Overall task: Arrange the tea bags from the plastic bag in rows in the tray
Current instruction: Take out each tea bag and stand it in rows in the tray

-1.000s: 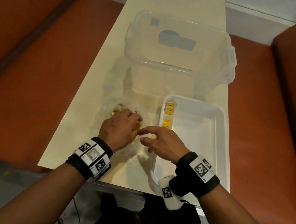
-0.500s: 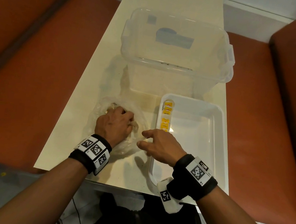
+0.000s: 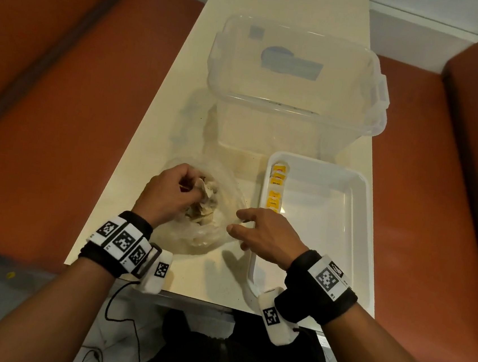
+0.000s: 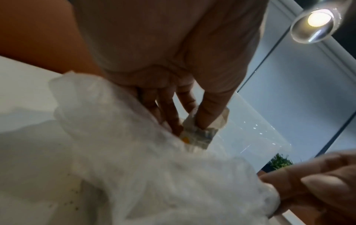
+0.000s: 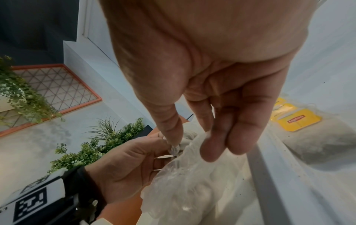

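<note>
Left hand [image 3: 168,194] grip pinching crumpled pale tea bag [image 4: 207,126], right hand [image 3: 264,233] grip pinching clear plastic bag [image 3: 214,237] rim

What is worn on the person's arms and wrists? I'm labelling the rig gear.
Bare forearms, no sleeves. Each wrist has a black band carrying white square-code tags and a white tagged block underneath. A thin black cable hangs from the left one.
</note>
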